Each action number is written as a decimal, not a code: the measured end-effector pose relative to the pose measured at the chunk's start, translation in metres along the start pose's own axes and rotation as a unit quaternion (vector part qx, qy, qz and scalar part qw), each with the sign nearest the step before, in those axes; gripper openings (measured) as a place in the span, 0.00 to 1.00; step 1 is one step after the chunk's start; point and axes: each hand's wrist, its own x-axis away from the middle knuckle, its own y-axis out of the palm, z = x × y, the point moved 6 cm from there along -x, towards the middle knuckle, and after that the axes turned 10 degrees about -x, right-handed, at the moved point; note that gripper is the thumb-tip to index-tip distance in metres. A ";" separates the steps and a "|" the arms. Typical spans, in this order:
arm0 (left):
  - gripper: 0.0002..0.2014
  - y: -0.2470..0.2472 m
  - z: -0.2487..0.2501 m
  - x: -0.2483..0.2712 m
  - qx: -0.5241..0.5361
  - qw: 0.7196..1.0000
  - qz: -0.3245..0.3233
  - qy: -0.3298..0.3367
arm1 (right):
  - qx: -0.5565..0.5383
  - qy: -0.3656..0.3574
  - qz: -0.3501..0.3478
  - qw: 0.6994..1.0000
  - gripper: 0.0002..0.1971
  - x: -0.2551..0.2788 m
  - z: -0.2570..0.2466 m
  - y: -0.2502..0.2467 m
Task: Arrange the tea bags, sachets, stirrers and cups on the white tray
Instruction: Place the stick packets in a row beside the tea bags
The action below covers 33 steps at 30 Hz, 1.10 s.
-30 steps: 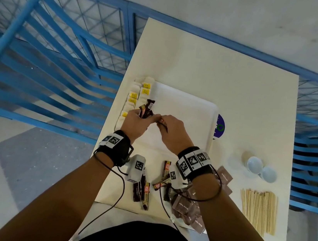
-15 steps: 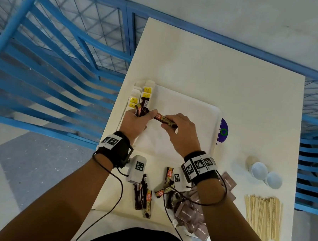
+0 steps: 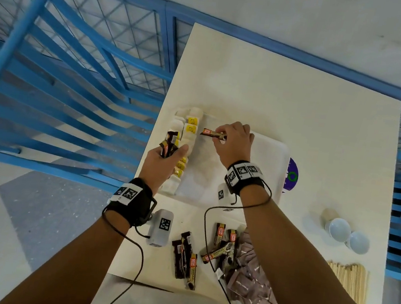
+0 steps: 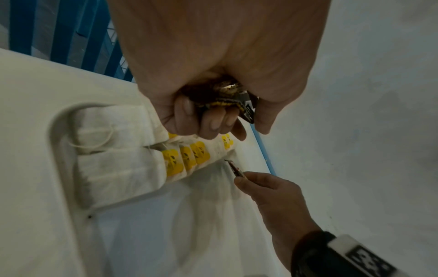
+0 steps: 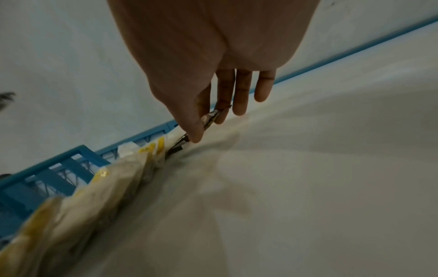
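Observation:
The white tray (image 3: 266,165) lies on the cream table, with a row of tea bags (image 3: 189,135) with yellow tags along its left edge. My right hand (image 3: 231,140) pinches one brown stick sachet (image 3: 213,133) low over the tray's far left part, beside the tea bags (image 4: 132,165). In the right wrist view the sachet (image 5: 208,119) sits between thumb and forefinger. My left hand (image 3: 168,157) grips a small bundle of brown stick sachets (image 3: 169,145) over the tea bag row; the left wrist view shows the bundle (image 4: 227,97) inside curled fingers.
More stick sachets (image 3: 188,255) and flat brown sachets (image 3: 250,286) lie near the table's front edge. Two white cups (image 3: 346,235) and a pile of wooden stirrers (image 3: 348,281) sit at the right. A purple disc (image 3: 291,176) peeks from under the tray. Blue railings surround the table.
My right hand took one stick sachet from the left hand's bundle and carried it away to the far left part of the tray. The left hand stayed by the tea bags.

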 end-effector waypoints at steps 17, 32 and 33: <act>0.15 -0.011 -0.013 -0.010 -0.019 1.000 -0.004 -0.007 | -0.095 -0.032 0.041 0.994 0.12 -0.005 0.011 0.017; 0.12 -0.009 -0.010 -0.011 0.038 0.998 -0.028 -0.038 | -0.100 -0.034 0.057 0.993 0.08 -0.024 0.008 0.022; 0.11 -0.008 -0.010 -0.011 0.046 0.997 -0.036 -0.043 | -0.101 -0.035 0.060 0.993 0.08 -0.025 0.008 0.023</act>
